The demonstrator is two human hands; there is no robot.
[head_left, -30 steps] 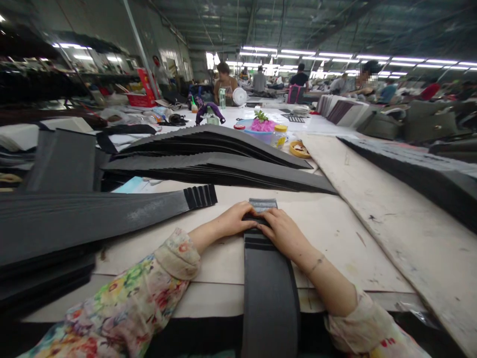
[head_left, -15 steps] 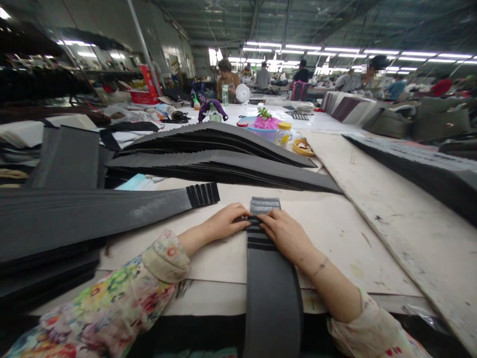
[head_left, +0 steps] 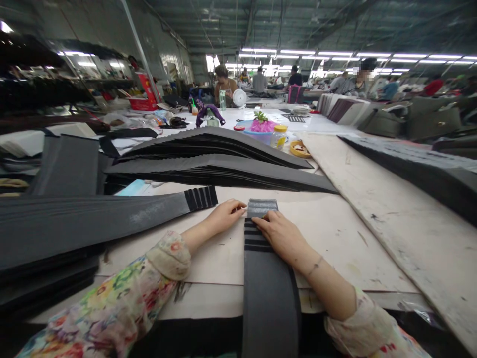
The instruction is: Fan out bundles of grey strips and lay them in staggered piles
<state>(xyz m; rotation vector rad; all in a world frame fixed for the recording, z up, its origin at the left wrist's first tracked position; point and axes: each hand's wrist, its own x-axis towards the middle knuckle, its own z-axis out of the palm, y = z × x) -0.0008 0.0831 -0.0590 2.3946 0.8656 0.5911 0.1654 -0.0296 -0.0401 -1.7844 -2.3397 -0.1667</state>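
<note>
A stack of long dark grey strips (head_left: 269, 288) runs from the table's near edge away from me, its far ends fanned into steps. The topmost lighter grey end (head_left: 263, 206) lies farthest out. My left hand (head_left: 226, 215) is at the stack's left side, fingertips pinched together on the edge of the fanned ends. My right hand (head_left: 280, 234) lies flat on top of the stack, with its fingertips touching the lighter end. Both forearms wear floral sleeves.
Another fanned pile of dark strips (head_left: 93, 219) lies to the left, and larger dark sheets (head_left: 216, 159) are stacked behind. A long pale board (head_left: 395, 214) runs along the right. A bowl with pink contents (head_left: 263, 128), a jar and distant seated people are at the back.
Both hands have slid farther along the stack toward its far ends. The left hand has come off the top and now pinches the left edge.
</note>
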